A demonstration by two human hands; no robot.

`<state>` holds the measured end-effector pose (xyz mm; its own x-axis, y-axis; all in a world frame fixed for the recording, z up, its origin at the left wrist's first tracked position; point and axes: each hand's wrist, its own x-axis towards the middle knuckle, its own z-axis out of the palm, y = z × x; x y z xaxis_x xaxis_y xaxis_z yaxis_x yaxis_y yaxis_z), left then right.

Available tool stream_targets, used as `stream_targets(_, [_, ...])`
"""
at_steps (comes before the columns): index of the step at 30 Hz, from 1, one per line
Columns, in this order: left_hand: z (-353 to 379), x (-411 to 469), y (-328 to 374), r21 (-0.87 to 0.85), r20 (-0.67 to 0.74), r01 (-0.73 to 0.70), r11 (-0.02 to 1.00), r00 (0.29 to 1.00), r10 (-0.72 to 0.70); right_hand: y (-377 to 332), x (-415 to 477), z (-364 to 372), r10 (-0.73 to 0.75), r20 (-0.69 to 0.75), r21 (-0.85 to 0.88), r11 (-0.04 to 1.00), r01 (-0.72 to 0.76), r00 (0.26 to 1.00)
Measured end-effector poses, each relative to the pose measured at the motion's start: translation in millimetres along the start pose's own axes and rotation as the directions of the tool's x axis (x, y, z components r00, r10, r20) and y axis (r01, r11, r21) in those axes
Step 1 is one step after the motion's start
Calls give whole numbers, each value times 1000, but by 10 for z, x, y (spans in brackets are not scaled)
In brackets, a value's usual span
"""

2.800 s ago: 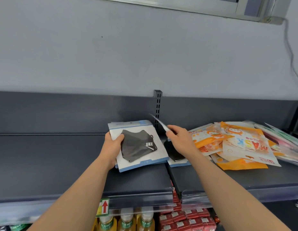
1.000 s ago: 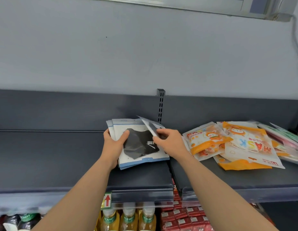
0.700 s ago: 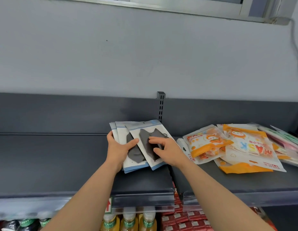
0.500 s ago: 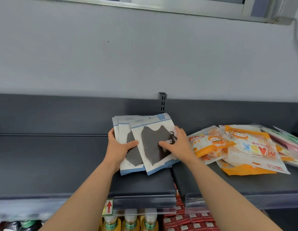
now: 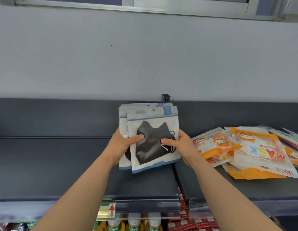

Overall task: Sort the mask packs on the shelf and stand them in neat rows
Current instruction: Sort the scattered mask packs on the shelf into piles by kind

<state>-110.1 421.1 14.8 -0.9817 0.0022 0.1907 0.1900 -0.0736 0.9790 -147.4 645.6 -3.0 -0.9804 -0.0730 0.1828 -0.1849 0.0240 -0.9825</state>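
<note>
A small stack of white-and-blue packs with black masks (image 5: pixel 150 120) stands nearly upright above the dark grey shelf (image 5: pixel 53 164), in front of its back panel. My left hand (image 5: pixel 122 145) grips the stack's left edge, thumb on the front pack. My right hand (image 5: pixel 181 147) grips the right edge, thumb across the black mask. A loose heap of orange-and-white mask packs (image 5: pixel 245 150) lies flat on the shelf to the right, with greenish and pink packs (image 5: pixel 290 139) at the far right.
A slotted upright post (image 5: pixel 165 98) rises behind the stack at the joint of two shelf boards. Below the shelf's front rail (image 5: pixel 145 204) are bottles (image 5: pixel 133 222) and red packets (image 5: pixel 191 222). A grey wall is behind.
My right hand brought another black-mask pack from the right onto the stack. Both hands then squared the packs and tilted the stack from flat up to nearly upright.
</note>
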Motion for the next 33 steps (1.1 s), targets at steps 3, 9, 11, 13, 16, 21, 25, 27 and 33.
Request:
stream_targets(3, [23,74,87,167,-134,-122,978,980,145,-119,13,-11,-113,-56,20,993,114,992])
stream_targets(9, [89,48,-170,254,-120,-25,967,991,57,149,-17,28,-33,11,-27,999,33,999])
stream_targets(11, [153,93,-142,281,-141,-41,959,987,83,139,16,45,-48,-11,-6,999,48,999])
stream_targets(13, [179,155,-62,280,-144,-86,956,981,131,70,67,33,-54,-47,18,998,55,997])
stream_targets(16, [155,164,-102,242,-60,-77,967,994,95,68,111,9,-1,-52,18,1000,2,999])
stream_targets(21, [145,134,-370,306,-14,32,951,999,-29,185,51,72,94,-58,-32,995,-96,994])
stream_targets(25, [121,181,-346,341,-53,27,940,999,-9,169,100,17,47,-99,-88,995,-56,994])
stream_targets(27, [123,165,-378,368,-55,51,928,998,-33,195,75,35,64,-69,-112,991,-72,996])
stream_targets(33, [175,158,-395,359,-76,-36,932,995,67,149,70,75,-56,-187,-149,988,28,981])
